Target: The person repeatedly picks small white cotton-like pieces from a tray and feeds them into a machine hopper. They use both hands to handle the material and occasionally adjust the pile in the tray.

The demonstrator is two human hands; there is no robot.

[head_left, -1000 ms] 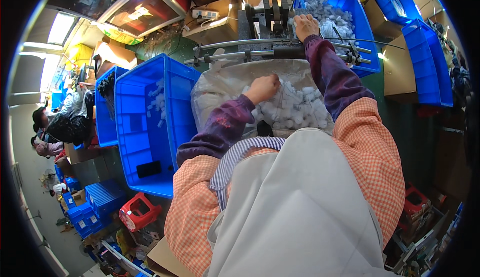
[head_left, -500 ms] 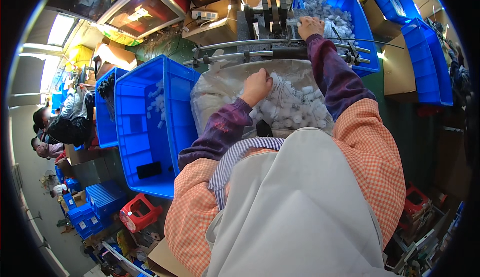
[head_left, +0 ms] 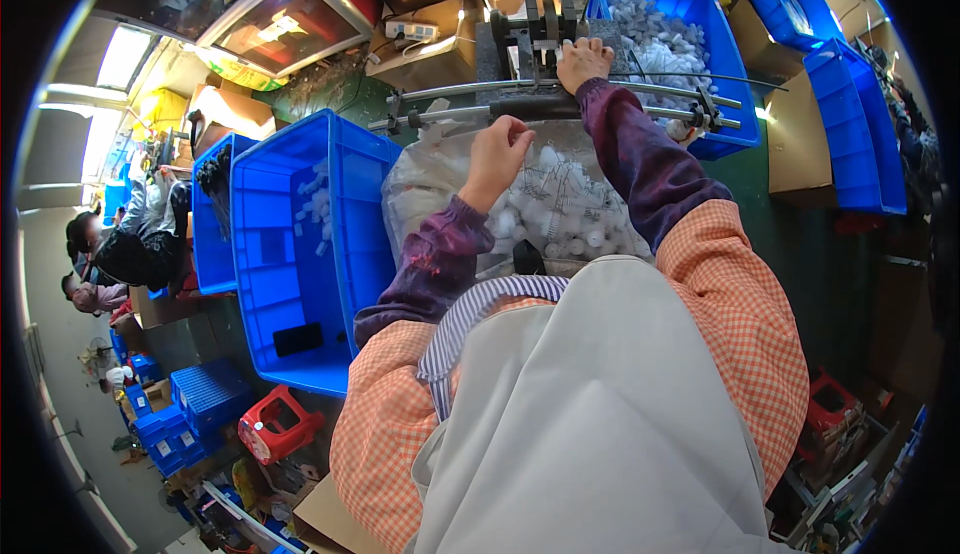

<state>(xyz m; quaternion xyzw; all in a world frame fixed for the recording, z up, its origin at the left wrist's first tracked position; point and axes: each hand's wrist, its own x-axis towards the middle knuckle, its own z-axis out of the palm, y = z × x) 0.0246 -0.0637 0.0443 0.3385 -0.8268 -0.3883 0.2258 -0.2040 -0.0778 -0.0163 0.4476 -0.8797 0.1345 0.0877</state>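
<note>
Your right hand bends over the machine, knuckles up, fingers forward; I cannot tell whether they clasp anything. Your left hand is raised nearer you, fingers curled toward the thumb, its grip unclear. Your right forearm slants inward. Below your hands, white plastic pieces and springs lie heaped, with a blue bin to your left.

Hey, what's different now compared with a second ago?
The left hand moved forward and left, off the heap of white plastic pieces. The right hand shifted left, nearer the black metal uprights. Whether either took or released anything is unclear. The blue bin on the left and red stool stayed put.
</note>
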